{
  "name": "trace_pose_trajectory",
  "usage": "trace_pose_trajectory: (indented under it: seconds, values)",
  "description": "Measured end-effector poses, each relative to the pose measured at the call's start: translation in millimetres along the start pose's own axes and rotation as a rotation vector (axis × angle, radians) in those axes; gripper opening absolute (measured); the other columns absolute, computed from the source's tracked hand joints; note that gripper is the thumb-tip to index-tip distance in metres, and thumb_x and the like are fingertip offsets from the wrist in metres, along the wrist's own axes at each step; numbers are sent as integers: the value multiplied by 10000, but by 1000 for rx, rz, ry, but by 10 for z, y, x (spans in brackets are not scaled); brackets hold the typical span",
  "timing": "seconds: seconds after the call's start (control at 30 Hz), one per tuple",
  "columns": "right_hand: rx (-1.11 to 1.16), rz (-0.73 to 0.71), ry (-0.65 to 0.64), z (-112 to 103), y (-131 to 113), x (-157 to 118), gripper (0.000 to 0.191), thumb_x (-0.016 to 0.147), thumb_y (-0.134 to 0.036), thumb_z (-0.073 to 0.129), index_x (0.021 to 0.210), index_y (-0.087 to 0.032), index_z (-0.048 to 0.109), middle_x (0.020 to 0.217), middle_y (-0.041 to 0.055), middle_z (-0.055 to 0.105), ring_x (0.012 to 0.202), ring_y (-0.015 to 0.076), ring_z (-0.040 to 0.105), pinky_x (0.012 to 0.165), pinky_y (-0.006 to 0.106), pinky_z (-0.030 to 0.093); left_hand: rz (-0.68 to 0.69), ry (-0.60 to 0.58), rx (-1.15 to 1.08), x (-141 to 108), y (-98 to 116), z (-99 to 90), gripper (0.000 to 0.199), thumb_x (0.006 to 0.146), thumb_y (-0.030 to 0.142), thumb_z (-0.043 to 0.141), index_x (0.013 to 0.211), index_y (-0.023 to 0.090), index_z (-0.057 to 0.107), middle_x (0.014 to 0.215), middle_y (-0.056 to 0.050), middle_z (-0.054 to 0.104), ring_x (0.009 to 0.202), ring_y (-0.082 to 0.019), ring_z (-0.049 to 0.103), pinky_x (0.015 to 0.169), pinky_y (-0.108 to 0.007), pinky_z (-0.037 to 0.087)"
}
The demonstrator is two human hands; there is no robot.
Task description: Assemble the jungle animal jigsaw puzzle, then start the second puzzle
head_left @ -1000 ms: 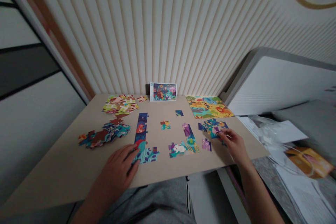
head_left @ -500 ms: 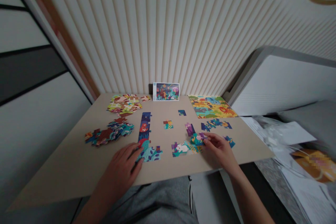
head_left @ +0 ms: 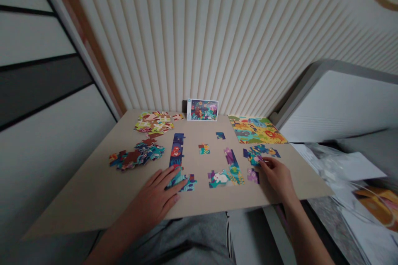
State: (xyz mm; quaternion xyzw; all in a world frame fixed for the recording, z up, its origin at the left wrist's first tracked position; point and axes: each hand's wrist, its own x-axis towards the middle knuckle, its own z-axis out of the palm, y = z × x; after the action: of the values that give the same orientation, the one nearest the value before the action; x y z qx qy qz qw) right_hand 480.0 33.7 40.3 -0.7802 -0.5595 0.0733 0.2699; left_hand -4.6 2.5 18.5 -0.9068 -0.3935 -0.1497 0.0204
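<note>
My left hand [head_left: 161,188] lies with its fingers spread over the lower end of a joined strip of puzzle pieces [head_left: 176,151], partly covering it. My right hand [head_left: 275,174] pinches a teal and pink puzzle piece [head_left: 255,159] between thumb and fingertips, just in front of some dark blue pieces [head_left: 263,149]. Close to that hand lies a purple piece [head_left: 253,175]. Between my hands is a joined section with a white rabbit [head_left: 220,177], whose right side runs up through a frog piece [head_left: 234,169] to a purple piece [head_left: 229,156].
A box with the picture [head_left: 202,110] leans against the pleated wall. Loose piles, one light [head_left: 154,122] and one dark [head_left: 138,155], lie at the left. A finished animal puzzle [head_left: 258,129] sits back right. Single pieces lie mid-table, a blue one [head_left: 220,136] among them.
My right hand has moved right, away from the rabbit section, and the frog piece now shows there uncovered. My left hand stays on the strip. The whole view has shifted slightly.
</note>
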Motion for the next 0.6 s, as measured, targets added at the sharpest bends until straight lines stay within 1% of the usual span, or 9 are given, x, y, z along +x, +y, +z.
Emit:
trace_pose_trajectory:
  seconds: [0.07,0.13,0.23,0.3,0.4,0.47,0.53,0.6]
  values:
    - [-124,-2,15,-4,-17,17,454,921,-542,573,1151,-192,749,904,99,789,815,286,724,672,346,462,-3,9,-14,-12,-5,-9,498,1068,354,482,1556,438,425,1656,-9,398,1504,-246,390,1234,-477,302]
    - [-197,-32,28,1,-75,30,466,932,-533,556,1181,-186,742,937,109,786,860,295,720,697,354,467,3,8,-10,-32,-16,-20,510,1066,352,486,1565,426,415,1658,-16,393,1506,-247,388,1234,-470,303]
    - [-168,-134,19,45,-264,49,442,943,-495,543,1156,-168,753,973,125,780,876,285,710,757,368,494,16,-5,5,-81,-45,-35,540,1060,343,495,1582,420,382,1669,-24,371,1518,-248,369,1229,-468,315]
    - [-96,-245,-23,112,-465,59,401,943,-452,552,1128,-165,762,1032,130,777,917,279,707,828,384,512,17,-7,-2,-115,-64,-47,545,1057,341,502,1582,420,382,1676,-21,358,1522,-249,362,1230,-468,319]
    - [-1,-434,-132,275,-846,82,324,945,-385,573,1107,-188,772,1098,119,771,1026,281,695,938,411,510,8,-7,-22,-149,-71,-69,546,1056,340,505,1583,415,383,1680,-16,349,1522,-254,362,1230,-473,326]
    - [55,-549,-218,417,-1107,117,292,940,-324,596,1146,-203,763,1142,113,762,1083,278,682,990,420,499,2,-6,-25,-158,-60,-83,554,1055,339,507,1588,413,372,1682,-20,344,1522,-259,362,1227,-484,334]
    - [111,-634,-289,569,-1335,169,312,923,-282,634,1203,-204,744,1210,120,745,1149,279,666,1037,429,485,-2,1,-24,-161,-41,-95,559,1052,338,514,1588,408,373,1680,-26,348,1521,-264,364,1224,-494,339]
    - [155,-695,-356,714,-1506,225,364,903,-266,676,1260,-209,720,1274,121,725,1214,280,644,1081,439,466,-2,19,-31,-162,-23,-106,554,1050,334,520,1584,398,389,1673,-32,362,1515,-265,373,1226,-492,338]
